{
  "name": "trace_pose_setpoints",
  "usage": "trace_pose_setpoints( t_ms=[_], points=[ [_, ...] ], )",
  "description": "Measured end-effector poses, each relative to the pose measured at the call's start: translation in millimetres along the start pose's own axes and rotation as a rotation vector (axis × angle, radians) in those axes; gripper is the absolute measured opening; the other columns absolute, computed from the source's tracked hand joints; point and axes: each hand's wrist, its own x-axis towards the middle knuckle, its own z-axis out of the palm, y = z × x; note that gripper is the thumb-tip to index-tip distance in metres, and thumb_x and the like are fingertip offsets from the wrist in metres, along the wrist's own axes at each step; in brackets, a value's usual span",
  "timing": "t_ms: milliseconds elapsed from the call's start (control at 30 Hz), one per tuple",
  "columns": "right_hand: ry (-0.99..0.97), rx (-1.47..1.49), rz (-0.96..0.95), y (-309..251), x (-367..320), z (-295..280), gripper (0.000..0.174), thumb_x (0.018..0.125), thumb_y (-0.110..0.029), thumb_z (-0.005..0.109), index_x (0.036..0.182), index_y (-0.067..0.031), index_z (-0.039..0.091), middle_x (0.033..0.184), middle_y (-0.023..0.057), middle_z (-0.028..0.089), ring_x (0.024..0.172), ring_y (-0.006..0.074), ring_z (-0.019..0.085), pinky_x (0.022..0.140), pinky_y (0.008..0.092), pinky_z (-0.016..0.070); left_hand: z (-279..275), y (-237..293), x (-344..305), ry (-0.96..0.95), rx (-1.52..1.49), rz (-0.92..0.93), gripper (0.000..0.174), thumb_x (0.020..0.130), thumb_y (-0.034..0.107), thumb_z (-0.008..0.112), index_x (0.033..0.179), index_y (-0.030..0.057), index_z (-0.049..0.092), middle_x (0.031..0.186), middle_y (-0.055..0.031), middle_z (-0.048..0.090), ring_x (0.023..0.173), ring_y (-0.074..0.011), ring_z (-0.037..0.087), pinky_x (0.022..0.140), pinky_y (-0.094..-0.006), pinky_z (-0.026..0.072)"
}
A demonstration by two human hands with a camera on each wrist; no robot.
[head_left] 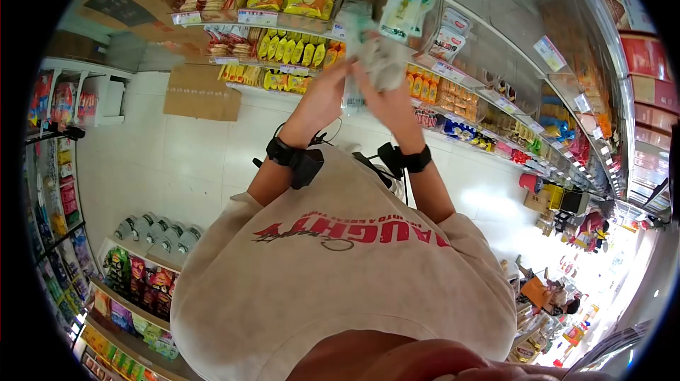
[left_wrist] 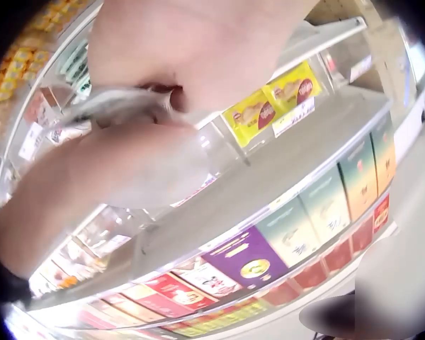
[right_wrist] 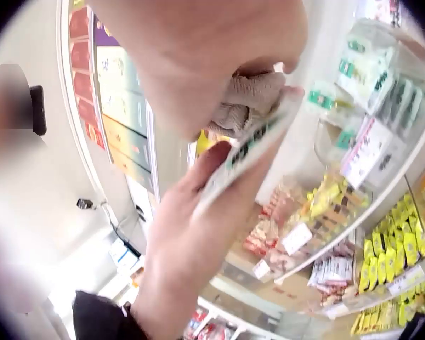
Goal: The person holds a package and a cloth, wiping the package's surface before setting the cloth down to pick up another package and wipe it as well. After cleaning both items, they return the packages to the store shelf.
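Note:
In the head view my left hand (head_left: 319, 103) and right hand (head_left: 389, 104) meet in front of the shelves. My left hand (right_wrist: 212, 202) pinches a flat pale packet with dark green lettering (right_wrist: 248, 152) between thumb and fingers, seen edge-on in the right wrist view. Against it, my right hand (right_wrist: 212, 57) grips a bunched grey cloth (right_wrist: 249, 99). The cloth (head_left: 384, 62) is blurred in the head view, over the clear packet (head_left: 352, 94). In the left wrist view my left hand (left_wrist: 191, 49) covers most of the packet, and my right hand (left_wrist: 113, 166) lies below.
Shelves hold yellow snack packs (head_left: 304, 0), green-and-white packets (head_left: 404, 9) and orange packs (head_left: 423, 87). A cardboard box (head_left: 202, 92) sits on the floor at left. Boxed goods (left_wrist: 248, 265) line a lower shelf. Behind me stands another snack shelf (head_left: 138, 267).

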Motion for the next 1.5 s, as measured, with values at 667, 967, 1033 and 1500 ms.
trace_pose_setpoints(
  t_ms=[667,967,1033,1500],
  points=[
    [-0.013,0.576,0.755,39.3,-23.6,21.9,0.032,0.094,-0.012,0.07,0.122,-0.0058,0.055,0.105,0.0012,0.058,0.088,0.0061,0.056,0.063,0.0224,0.0499,-20.8,25.1,42.8,0.128,0.789,0.286,0.028,0.097,0.012,0.062,0.121,-0.0011,0.062,0.098,-0.0058,0.07,0.081,-0.0084,0.062,0.074,-0.0256,0.0501],
    [0.291,0.025,0.118,92.7,25.6,-24.8,0.026,0.088,-0.002,0.066,0.112,0.0035,0.059,0.099,0.0168,0.061,0.092,0.0326,0.063,0.078,0.036,0.0507,0.7,21.5,122.9,0.062,1.076,0.228,0.032,0.091,0.006,0.069,0.122,-0.0011,0.063,0.09,-0.0045,0.068,0.075,-0.0098,0.063,0.066,-0.0243,0.0485],
    [0.293,-0.012,0.107,90.3,34.5,-41.3,0.037,0.083,0.001,0.065,0.119,0.0026,0.058,0.111,0.0237,0.061,0.105,0.0426,0.06,0.088,0.0406,0.0506,13.7,17.1,146.4,0.02,1.124,0.3,0.033,0.09,0.005,0.07,0.121,-0.0036,0.062,0.086,-0.0062,0.068,0.071,-0.0105,0.064,0.062,-0.0265,0.0494],
    [-0.301,-0.355,0.165,180.6,29.4,-41.9,0.053,0.079,-0.018,0.066,0.13,-0.0038,0.059,0.143,0.0241,0.05,0.114,0.0426,0.06,0.091,0.0465,0.0537,70.9,61.7,147.7,-0.513,1.754,0.106,0.031,0.094,0.015,0.068,0.118,-0.002,0.062,0.101,-0.0136,0.071,0.093,-0.0246,0.069,0.082,-0.034,0.0538]
  ],
)
